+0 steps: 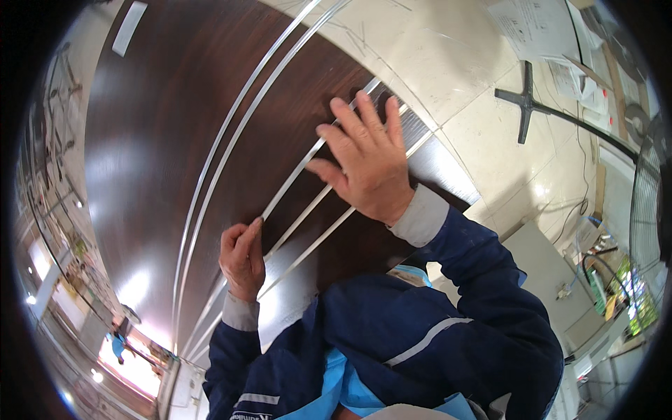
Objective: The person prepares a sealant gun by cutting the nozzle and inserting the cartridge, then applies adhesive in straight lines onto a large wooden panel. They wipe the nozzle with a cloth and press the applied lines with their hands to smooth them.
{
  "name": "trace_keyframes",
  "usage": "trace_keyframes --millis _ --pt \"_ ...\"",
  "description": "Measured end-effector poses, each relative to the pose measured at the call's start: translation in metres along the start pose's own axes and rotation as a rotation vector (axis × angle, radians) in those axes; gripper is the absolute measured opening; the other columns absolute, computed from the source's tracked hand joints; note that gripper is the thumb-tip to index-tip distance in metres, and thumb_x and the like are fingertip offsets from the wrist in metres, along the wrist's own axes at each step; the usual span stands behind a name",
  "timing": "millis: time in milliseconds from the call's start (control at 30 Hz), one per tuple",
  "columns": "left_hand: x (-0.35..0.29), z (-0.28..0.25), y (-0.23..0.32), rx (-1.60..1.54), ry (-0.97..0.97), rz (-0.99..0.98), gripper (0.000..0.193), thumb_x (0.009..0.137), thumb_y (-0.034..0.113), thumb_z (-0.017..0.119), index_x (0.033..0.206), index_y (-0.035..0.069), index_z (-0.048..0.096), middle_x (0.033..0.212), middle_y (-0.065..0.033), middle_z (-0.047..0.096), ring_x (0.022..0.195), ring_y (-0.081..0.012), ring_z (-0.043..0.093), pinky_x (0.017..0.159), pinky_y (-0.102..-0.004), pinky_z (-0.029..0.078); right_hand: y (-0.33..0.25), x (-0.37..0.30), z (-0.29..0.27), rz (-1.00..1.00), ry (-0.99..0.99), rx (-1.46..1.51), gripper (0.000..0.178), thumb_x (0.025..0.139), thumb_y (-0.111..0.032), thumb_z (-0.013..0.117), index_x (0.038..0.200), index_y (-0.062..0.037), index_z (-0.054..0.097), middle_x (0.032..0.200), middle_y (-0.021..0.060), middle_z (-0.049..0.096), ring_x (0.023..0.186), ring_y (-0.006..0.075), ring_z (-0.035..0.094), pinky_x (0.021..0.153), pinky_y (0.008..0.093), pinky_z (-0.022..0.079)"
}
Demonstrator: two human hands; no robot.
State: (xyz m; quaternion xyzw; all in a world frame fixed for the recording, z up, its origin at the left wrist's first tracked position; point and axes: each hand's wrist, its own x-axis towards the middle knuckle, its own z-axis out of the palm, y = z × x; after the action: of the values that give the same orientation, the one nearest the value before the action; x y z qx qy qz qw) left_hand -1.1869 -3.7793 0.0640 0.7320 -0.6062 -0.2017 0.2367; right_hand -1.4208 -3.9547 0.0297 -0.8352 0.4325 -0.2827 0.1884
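Observation:
A dark wood-grain panel (161,140) with a glossy surface stretches out in front of me. Long, thin silver strips run across it: a pair of strips (227,143) to the left, and several more under my hands. My left hand (242,262) has its fingers curled together, thumb and forefinger pinching at the edge of one metal strip (287,183). Farther up to the right, my right hand (374,168) is spread flat, palm down, across the same strip and the pale strip (308,222) beside it. Its fingers are apart and grip nothing.
A white label (129,29) lies on the panel's far left part. Tiled floor (483,91) lies past the right edge, where a black cross-shaped stand (525,103) rests. A fan grille (647,196) and a grey cabinet (560,269) are at right. A person in blue (117,344) is distant at lower left.

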Motion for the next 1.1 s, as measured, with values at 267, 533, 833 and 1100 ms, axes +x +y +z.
trace_keyframes --millis 267,533,833,1100 --pt "-0.001 -0.002 0.001 0.022 0.008 -0.028 0.022 0.091 0.005 0.074 0.112 0.013 0.077 0.092 -0.0106 0.064 0.071 -0.0235 0.066 0.061 -0.0320 0.052 0.001 -0.014 -0.014 -0.072 -0.202 -0.141 0.048 0.095 -0.045 0.066 0.129 -0.0111 0.068 0.150 0.0080 0.054 0.147 0.0418 0.036 0.117 0.0698 0.017" --pt "-0.003 -0.003 0.002 0.047 0.002 -0.071 0.022 0.092 0.007 0.073 0.112 0.015 0.078 0.093 -0.0090 0.064 0.072 -0.0226 0.068 0.060 -0.0331 0.055 0.002 -0.016 -0.012 -0.125 -0.245 -0.224 0.058 0.097 -0.055 0.060 0.136 -0.0120 0.064 0.154 0.0075 0.049 0.149 0.0378 0.034 0.116 0.0725 0.016" --pt "-0.004 -0.001 0.009 0.142 0.053 -0.064 0.023 0.089 0.008 0.075 0.110 0.017 0.078 0.092 -0.0068 0.065 0.073 -0.0219 0.068 0.059 -0.0346 0.054 0.001 -0.006 -0.018 -0.263 -0.254 -0.320 0.063 0.095 -0.057 0.060 0.129 -0.0043 0.066 0.141 0.0155 0.059 0.139 0.0372 0.047 0.115 0.0697 0.024" --pt "-0.008 0.012 0.027 0.343 0.198 -0.132 0.039 0.085 0.012 0.078 0.123 0.018 0.071 0.118 -0.0075 0.066 0.112 -0.0295 0.063 0.099 -0.0471 0.048 -0.007 -0.003 -0.022 -0.254 -0.332 -0.353 0.068 0.094 -0.056 0.063 0.133 -0.0007 0.062 0.143 0.0164 0.058 0.140 0.0306 0.049 0.120 0.0641 0.020"
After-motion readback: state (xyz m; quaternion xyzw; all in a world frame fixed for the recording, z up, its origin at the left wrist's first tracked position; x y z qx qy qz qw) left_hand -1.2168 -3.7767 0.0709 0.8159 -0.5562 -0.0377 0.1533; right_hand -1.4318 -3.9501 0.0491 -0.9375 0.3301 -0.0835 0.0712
